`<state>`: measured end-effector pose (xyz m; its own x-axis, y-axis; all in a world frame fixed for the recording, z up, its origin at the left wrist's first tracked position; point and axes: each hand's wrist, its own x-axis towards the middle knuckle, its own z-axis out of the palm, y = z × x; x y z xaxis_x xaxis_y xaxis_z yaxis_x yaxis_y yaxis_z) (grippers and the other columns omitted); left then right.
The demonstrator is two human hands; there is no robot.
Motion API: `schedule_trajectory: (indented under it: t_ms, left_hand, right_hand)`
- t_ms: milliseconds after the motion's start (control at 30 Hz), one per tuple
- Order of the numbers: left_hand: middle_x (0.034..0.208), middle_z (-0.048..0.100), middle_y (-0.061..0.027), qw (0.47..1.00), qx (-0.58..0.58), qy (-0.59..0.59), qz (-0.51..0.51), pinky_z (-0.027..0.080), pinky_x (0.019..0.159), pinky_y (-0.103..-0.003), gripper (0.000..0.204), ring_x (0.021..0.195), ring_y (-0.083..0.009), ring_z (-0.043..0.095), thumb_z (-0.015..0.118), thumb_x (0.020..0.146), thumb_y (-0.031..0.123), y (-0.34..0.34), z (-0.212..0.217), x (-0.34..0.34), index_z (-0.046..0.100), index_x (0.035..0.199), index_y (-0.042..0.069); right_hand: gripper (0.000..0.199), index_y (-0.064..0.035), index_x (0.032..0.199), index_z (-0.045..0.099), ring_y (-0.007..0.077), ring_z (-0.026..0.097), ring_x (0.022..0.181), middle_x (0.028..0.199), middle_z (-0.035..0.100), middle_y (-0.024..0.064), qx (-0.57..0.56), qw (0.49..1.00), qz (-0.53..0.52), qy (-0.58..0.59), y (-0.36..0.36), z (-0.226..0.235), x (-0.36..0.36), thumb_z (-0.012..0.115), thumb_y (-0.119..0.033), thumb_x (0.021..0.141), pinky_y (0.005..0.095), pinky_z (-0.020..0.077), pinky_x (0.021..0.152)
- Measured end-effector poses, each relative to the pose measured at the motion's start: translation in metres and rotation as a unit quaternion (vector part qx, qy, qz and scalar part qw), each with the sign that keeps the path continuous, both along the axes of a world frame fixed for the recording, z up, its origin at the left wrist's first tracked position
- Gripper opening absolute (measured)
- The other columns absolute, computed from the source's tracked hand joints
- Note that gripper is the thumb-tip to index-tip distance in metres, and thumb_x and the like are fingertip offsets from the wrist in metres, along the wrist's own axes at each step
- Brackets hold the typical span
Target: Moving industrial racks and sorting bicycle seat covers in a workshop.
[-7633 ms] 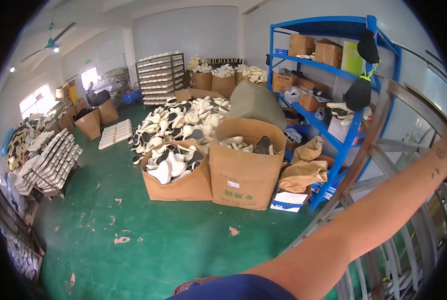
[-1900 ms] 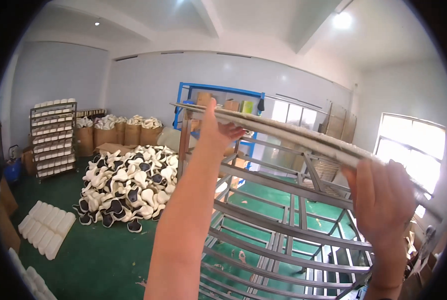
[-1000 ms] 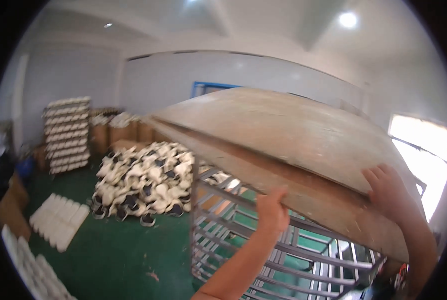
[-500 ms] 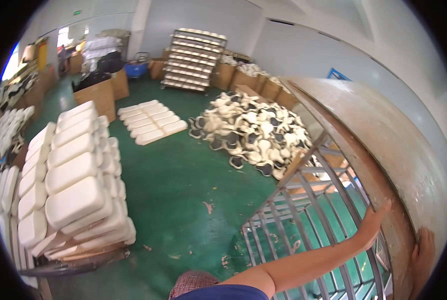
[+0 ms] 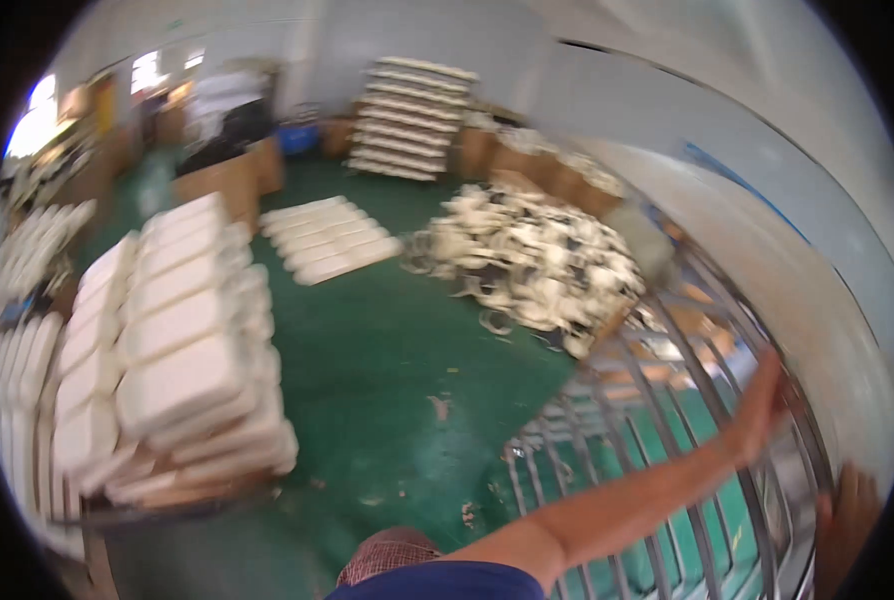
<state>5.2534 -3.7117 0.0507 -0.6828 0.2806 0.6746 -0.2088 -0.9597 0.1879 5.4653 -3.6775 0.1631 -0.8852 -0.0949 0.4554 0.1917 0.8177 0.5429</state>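
At right, I see my left hand [image 5: 762,415] and right hand [image 5: 852,520], fingers wrapped on the wide pale wooden board [image 5: 817,300] above the grey metal rack [image 5: 657,430]; blurred view, so snagging looks likely.

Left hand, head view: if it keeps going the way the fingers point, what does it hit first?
The left hand points up and right, along the large pale board above the metal rack. It already seems pressed to the board's underside, so the board comes first; blur leaves depth unclear.

two hands [image 5: 762,410] — one metal rack [image 5: 667,400]
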Motion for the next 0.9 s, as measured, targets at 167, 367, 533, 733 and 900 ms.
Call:
schedule_trajectory:
  t_ms: [167,367,533,733,900]
  left_hand:
    - [0.105,0.049,-0.0019,0.999,0.043,-0.032,-0.006,0.045,0.079,-0.036,0.046,0.096,-0.0173,0.050,0.054,0.079,0.051,-0.070,0.062,0.008,0.045,0.111,0.019]
    - [0.103,0.052,-0.0087,0.982,0.011,-0.184,-0.035,0.046,0.083,-0.037,0.033,0.096,-0.0229,0.052,0.053,0.073,0.006,-0.064,0.068,0.011,0.048,0.105,0.000]
    - [0.113,0.049,-0.0116,0.980,-0.024,-0.196,-0.036,0.041,0.090,-0.038,0.042,0.106,-0.0246,0.049,0.049,0.073,-0.003,-0.074,0.009,0.001,0.044,0.114,-0.002]
    - [0.113,0.051,-0.0119,0.974,-0.053,-0.210,-0.074,0.040,0.092,-0.040,0.047,0.105,-0.0272,0.049,0.049,0.070,-0.006,-0.074,-0.054,-0.002,0.044,0.117,0.000]
    - [0.117,0.050,-0.0120,0.952,-0.059,-0.300,-0.027,0.037,0.095,-0.044,0.049,0.108,-0.0307,0.047,0.051,0.069,0.005,-0.098,-0.122,0.019,0.045,0.117,0.002]
  right_hand:
    - [0.040,0.0027,0.106,0.049,0.0344,0.049,0.086,0.091,0.053,0.0178,0.007,0.994,0.072,0.087,-0.017,0.028,0.029,0.058,-0.021,0.075,0.0432,0.0381,0.075]
    - [0.033,-0.0018,0.106,0.050,0.0303,0.051,0.091,0.097,0.055,0.0143,0.023,0.992,-0.016,0.119,0.017,-0.018,0.029,0.049,-0.009,0.074,0.0386,0.0432,0.074]
    - [0.032,-0.0007,0.101,0.052,0.0285,0.050,0.096,0.100,0.053,0.0145,0.011,0.942,0.130,0.310,0.003,-0.093,0.036,0.055,0.001,0.069,0.0378,0.0429,0.080]
    - [0.043,-0.0024,0.121,0.043,0.0263,0.047,0.107,0.113,0.050,0.0110,-0.591,0.307,0.219,0.713,0.065,-0.223,0.145,0.048,-0.026,0.085,0.0385,0.0324,0.096]
    - [0.063,-0.0044,0.127,0.039,0.0272,0.041,0.116,0.128,0.042,0.0116,-0.631,0.151,0.388,0.654,0.076,-0.220,0.185,0.037,-0.052,0.086,0.0410,0.0293,0.099]
